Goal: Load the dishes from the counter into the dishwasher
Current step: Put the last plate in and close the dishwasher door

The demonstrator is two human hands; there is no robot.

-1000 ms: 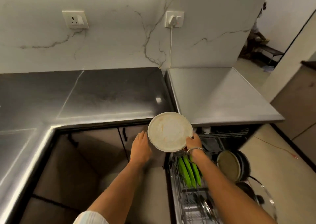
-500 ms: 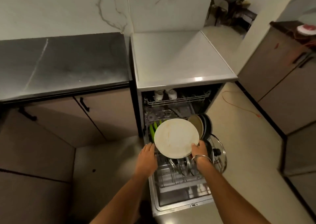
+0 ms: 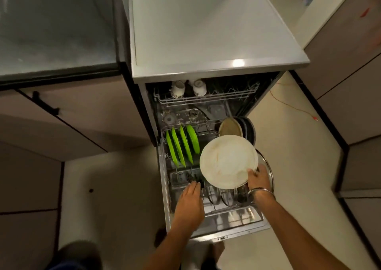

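1. No brand, label or writing can be read anywhere.
2. The pale grey, matte, flat surface [image 3: 206, 28] tops the open dishwasher [image 3: 151, 113]; beside it lies a dark, glossy surface [image 3: 55, 24].
3. The pulled-out wire lower rack [image 3: 165, 166] holds four bright green plastic plates [image 3: 181, 144] standing on edge, dark round plates [image 3: 248, 129] and a glass lid with a metal rim [image 3: 268, 173].
4. The round, off-white, stained plate [image 3: 226, 160] is tilted above the lower rack, touching none of the green plates.
5. The right hand [image 3: 258, 179], a metal bangle [image 3: 261, 191] at its wrist, grips the plate's lower rim.
6. The left hand [image 3: 190, 203] reaches over the rack's front left, fingers straight, holding nothing.
7. Two white ceramic cups [image 3: 188, 88] sit upturned in the upper rack.
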